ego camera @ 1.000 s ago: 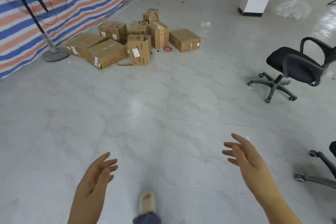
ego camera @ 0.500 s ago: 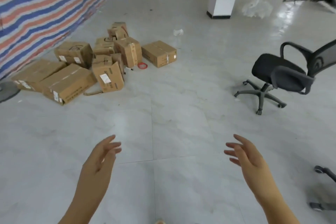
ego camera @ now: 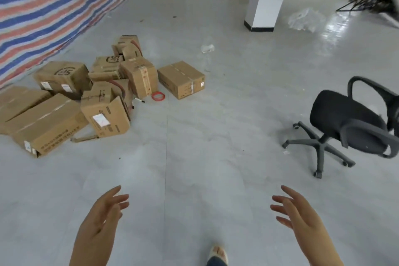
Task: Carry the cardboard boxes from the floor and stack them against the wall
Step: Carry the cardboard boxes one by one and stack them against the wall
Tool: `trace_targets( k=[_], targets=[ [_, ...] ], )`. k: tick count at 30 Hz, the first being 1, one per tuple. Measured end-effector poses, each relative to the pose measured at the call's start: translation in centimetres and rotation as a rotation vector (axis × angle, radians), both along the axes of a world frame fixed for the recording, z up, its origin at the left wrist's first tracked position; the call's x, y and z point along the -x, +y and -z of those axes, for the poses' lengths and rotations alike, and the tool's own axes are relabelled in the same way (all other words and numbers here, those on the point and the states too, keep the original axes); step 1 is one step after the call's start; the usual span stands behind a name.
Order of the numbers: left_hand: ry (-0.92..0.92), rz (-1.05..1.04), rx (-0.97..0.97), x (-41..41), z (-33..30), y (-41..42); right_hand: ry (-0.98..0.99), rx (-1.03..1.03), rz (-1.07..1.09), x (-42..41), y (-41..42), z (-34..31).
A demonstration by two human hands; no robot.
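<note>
The heap of cardboard boxes [ego camera: 90, 95] has drawn nearer over the last second and now sprawls at the left, along the foot of the striped tarpaulin wall [ego camera: 54, 6]; the standing fan that stood beside it has slipped out of view. My left hand [ego camera: 101, 220] and right hand [ego camera: 300, 218] are both out in front, fingers loosely spread, holding nothing. A foot in a sandal [ego camera: 219, 254] is stepping forward near the bottom edge. So I judge I am closing in for a pick-up, none carried yet. The nearest candidate looks to be the box with the white label [ego camera: 105, 114] (its flap gapes open). The office chair [ego camera: 349, 127] stays well clear on the right.
</note>
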State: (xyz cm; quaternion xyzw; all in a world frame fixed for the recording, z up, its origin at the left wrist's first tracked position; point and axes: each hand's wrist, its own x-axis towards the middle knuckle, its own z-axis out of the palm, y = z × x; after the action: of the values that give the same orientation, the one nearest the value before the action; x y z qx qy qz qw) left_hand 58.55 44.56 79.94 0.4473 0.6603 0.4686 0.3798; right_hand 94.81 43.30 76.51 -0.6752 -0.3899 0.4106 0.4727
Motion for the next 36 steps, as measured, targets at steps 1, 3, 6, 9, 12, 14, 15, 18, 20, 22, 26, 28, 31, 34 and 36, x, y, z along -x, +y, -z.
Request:
trace_targets(
  k=[1, 3, 6, 9, 12, 14, 15, 18, 20, 22, 26, 28, 31, 34, 36],
  targets=[
    [-0.001, -0.009, -0.024, -1.1, -0.6, 3.0, -0.02, -0.022, -0.012, -0.9, 3.5, -0.9],
    [0.018, 0.007, -0.072, -3.0, -1.3, 8.5, -0.041, -0.058, -0.036, -2.6, 10.0, -2.1],
    [0.027, 0.022, -0.081, -4.7, -1.9, 15.1, -0.061, -0.057, -0.107, -3.8, 18.6, -3.3],
    [-0.005, -0.009, -0.055, -4.7, -1.2, 20.9, -0.067, -0.053, -0.14, -3.4, 25.9, -3.1],
    [-0.027, -0.043, -0.004, -3.4, 0.7, 26.8, -0.048, -0.017, -0.135, -2.3, 32.8, -1.6],
    [-0.021, -0.056, 0.018, -2.1, 1.6, 31.6, -0.037, -0.006, -0.106, -1.2, 37.2, -0.5],
    [-0.016, -0.055, 0.025, -1.5, 1.8, 34.3, -0.025, -0.005, -0.085, -0.5, 39.4, -0.1],
    [0.021, -0.043, 0.036, 0.4, 1.1, 42.7, -0.01, 0.005, -0.058, 1.4, 46.2, 0.1],
    [0.045, 0.001, 0.019, 1.4, -0.3, 48.8, -0.03, 0.012, -0.067, 2.9, 51.1, -0.6],
    [0.091, 0.075, 0.005, 2.2, -1.2, 54.9, -0.046, 0.001, -0.073, 4.1, 56.0, -1.2],
    [0.121, 0.164, -0.041, 2.1, -2.3, 65.3, -0.11, 0.008, -0.119, 5.4, 63.6, -1.6],
    [0.096, 0.181, -0.058, 1.5, -1.9, 69.5, -0.096, 0.031, -0.097, 5.2, 67.0, -1.2],
    [0.099, 0.191, -0.022, 0.3, -0.2, 75.0, -0.059, 0.085, -0.055, 3.6, 72.6, 0.1],
    [0.115, 0.159, 0.036, -0.4, 1.4, 80.3, -0.039, 0.097, -0.031, 1.6, 78.9, 1.2],
    [0.087, 0.087, 0.06, -0.8, 2.2, 84.8, -0.034, 0.101, -0.038, -0.2, 84.9, 2.0]
  ],
)
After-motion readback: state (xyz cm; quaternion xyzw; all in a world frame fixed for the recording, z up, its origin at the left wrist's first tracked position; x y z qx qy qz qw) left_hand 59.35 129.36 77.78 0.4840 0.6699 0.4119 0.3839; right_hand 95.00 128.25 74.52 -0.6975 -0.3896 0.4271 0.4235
